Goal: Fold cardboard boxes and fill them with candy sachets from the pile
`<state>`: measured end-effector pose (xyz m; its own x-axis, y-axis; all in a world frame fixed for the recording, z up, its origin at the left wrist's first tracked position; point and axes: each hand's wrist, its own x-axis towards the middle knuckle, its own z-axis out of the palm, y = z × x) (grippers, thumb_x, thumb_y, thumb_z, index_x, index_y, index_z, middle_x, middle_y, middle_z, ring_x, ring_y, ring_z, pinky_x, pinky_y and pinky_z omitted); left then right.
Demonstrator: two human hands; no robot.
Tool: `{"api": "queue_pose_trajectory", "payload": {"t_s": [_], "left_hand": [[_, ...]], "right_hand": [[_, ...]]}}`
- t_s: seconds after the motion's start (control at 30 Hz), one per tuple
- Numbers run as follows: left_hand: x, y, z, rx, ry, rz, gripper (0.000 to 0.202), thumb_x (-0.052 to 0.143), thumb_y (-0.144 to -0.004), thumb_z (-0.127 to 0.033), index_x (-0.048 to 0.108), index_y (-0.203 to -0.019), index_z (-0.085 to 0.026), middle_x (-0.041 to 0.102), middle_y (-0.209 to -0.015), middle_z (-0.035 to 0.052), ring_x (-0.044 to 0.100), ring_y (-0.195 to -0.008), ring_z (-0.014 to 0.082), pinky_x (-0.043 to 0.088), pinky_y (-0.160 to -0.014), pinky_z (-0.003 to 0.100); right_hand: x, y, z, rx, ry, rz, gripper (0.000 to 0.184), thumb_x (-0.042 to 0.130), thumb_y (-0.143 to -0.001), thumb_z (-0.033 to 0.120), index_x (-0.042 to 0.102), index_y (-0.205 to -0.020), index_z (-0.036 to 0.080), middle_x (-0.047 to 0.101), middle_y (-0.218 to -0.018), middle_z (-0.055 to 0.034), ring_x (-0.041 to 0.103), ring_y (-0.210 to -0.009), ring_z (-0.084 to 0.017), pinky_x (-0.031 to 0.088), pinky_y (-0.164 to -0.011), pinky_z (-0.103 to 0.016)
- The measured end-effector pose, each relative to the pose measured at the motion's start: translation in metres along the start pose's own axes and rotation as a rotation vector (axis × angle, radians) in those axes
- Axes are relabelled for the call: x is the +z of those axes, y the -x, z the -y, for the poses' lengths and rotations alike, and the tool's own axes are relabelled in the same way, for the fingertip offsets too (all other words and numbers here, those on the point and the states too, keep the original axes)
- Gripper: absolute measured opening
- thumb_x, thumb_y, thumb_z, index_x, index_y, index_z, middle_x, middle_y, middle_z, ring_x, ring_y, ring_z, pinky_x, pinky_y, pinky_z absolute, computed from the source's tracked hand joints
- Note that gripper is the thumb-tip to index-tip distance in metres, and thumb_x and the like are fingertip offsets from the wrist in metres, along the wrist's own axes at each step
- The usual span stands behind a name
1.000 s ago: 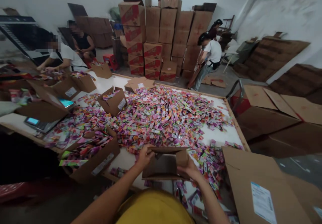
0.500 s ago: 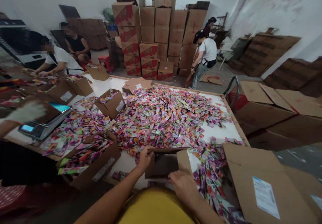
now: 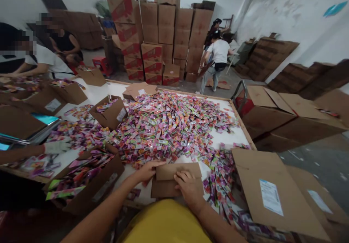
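Observation:
In front of me on the table is a small cardboard box (image 3: pixel 163 189), its top flaps folded down over the opening. My left hand (image 3: pixel 149 171) grips its far left corner, fingers wrapped at the edge. On the upper flap (image 3: pixel 169 171) my right hand (image 3: pixel 187 187) lies with fingers outstretched, pressing the cardboard. Just beyond the box spreads a heap of small colourful packets (image 3: pixel 169 126). More packets (image 3: pixel 222 184) lie to the right of the box. A filled carton (image 3: pixel 106 181) stands to the left of my left arm.
A co-worker's gloved hand (image 3: pixel 57 147) rests among packets at left, near a scale (image 3: pixel 40 132). A half-filled carton (image 3: pixel 111 117) stands farther back. A large labelled carton (image 3: pixel 261 184) is at right. Stacked boxes (image 3: pixel 152 63) and other people are beyond the table.
The box's open top is now covered by its flaps. My right hand has moved from the near edge onto the flap. The co-worker's gloved hand has come down from the scale to the packets.

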<state>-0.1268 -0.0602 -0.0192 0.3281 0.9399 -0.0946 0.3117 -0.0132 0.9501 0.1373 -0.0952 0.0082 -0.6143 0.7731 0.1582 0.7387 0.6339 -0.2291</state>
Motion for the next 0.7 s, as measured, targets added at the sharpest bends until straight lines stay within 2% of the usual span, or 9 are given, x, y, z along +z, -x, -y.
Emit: {"api": "queue_pose_trajectory", "payload": {"t_s": [0.1,0.17,0.27,0.37,0.43,0.5,0.57,0.63,0.7], "left_hand": [[0.001,0.008,-0.021,0.107,-0.275,0.11,0.036,0.06,-0.074,-0.02,0.074,-0.107,-0.029,0.063,-0.131,0.0059,0.052,-0.127,0.0266,0.035,-0.113,0.045],[0.021,0.009,-0.033,0.163,-0.509,0.043,0.025,0.07,-0.075,-0.03,0.075,-0.098,-0.024,0.059,-0.133,0.0103,0.047,-0.131,0.0304,0.025,-0.117,0.051],[0.054,0.009,-0.04,0.169,-0.735,-0.023,0.029,0.074,-0.075,-0.04,0.072,-0.095,-0.018,0.051,-0.139,0.0161,0.043,-0.133,0.0329,0.018,-0.119,0.056],[0.07,0.009,-0.042,0.168,-0.784,0.124,0.072,0.077,-0.065,-0.055,0.061,-0.126,-0.021,0.032,-0.154,0.0211,0.028,-0.143,0.0418,0.013,-0.116,0.065],[0.075,0.005,-0.048,0.131,-0.813,0.256,0.116,0.082,-0.05,-0.062,0.034,-0.15,-0.025,0.013,-0.161,0.0248,0.01,-0.144,0.0535,0.006,-0.108,0.076],[0.079,-0.001,-0.058,0.019,-0.85,0.317,0.131,0.084,-0.047,-0.056,0.015,-0.155,-0.032,0.005,-0.162,0.025,0.001,-0.142,0.0593,0.002,-0.102,0.082],[0.079,-0.003,-0.067,-0.111,-0.85,0.282,0.124,0.085,-0.048,-0.046,0.018,-0.153,-0.039,0.008,-0.162,0.0222,0.002,-0.142,0.0588,0.003,-0.102,0.081],[0.072,0.006,-0.07,-0.226,-0.785,0.116,0.11,0.083,-0.05,-0.042,0.034,-0.148,-0.04,0.017,-0.162,0.0189,0.01,-0.143,0.0553,0.009,-0.107,0.075],[0.062,0.03,-0.065,-0.388,-0.581,-0.188,0.094,0.078,-0.055,-0.046,0.047,-0.143,-0.035,0.032,-0.157,0.0159,0.021,-0.143,0.0501,0.02,-0.112,0.066]], "right_hand": [[0.018,0.01,-0.001,0.048,-0.057,-0.032,0.036,0.058,-0.09,0.016,0.064,-0.125,0.024,0.064,-0.128,-0.0066,0.052,-0.122,-0.024,0.041,-0.105,-0.043],[0.021,0.01,0.002,0.11,-0.103,-0.003,0.036,0.054,-0.091,0.015,0.064,-0.124,0.024,0.063,-0.129,-0.0064,0.05,-0.123,-0.023,0.039,-0.107,-0.042],[0.016,0.003,0.007,0.197,-0.197,0.068,0.033,0.052,-0.092,0.017,0.068,-0.12,0.026,0.064,-0.126,-0.0052,0.05,-0.12,-0.024,0.038,-0.105,-0.041],[0.012,-0.004,0.007,0.273,-0.284,0.069,0.031,0.053,-0.089,0.015,0.072,-0.11,0.028,0.065,-0.119,-0.006,0.051,-0.114,-0.026,0.038,-0.101,-0.044],[0.007,-0.011,-0.003,0.311,-0.399,0.038,0.027,0.058,-0.081,0.01,0.077,-0.091,0.026,0.067,-0.112,-0.0062,0.053,-0.111,-0.026,0.039,-0.097,-0.043],[-0.002,-0.019,-0.026,0.301,-0.645,0.081,0.017,0.063,-0.074,0.012,0.076,-0.072,0.023,0.07,-0.103,-0.0059,0.057,-0.106,-0.025,0.043,-0.094,-0.041],[-0.012,-0.026,-0.066,0.333,-0.977,0.14,0.01,0.068,-0.075,0.026,0.076,-0.071,0.022,0.072,-0.096,-0.0064,0.063,-0.1,-0.025,0.047,-0.091,-0.04],[-0.016,-0.032,-0.123,0.522,-1.227,0.037,0.028,0.068,-0.075,0.045,0.077,-0.085,0.021,0.073,-0.098,-0.0087,0.065,-0.097,-0.026,0.05,-0.089,-0.04],[-0.007,-0.035,-0.191,0.833,-1.25,-0.217,0.055,0.072,-0.067,0.059,0.073,-0.104,0.019,0.071,-0.106,-0.0117,0.066,-0.098,-0.028,0.053,-0.085,-0.042]]}}
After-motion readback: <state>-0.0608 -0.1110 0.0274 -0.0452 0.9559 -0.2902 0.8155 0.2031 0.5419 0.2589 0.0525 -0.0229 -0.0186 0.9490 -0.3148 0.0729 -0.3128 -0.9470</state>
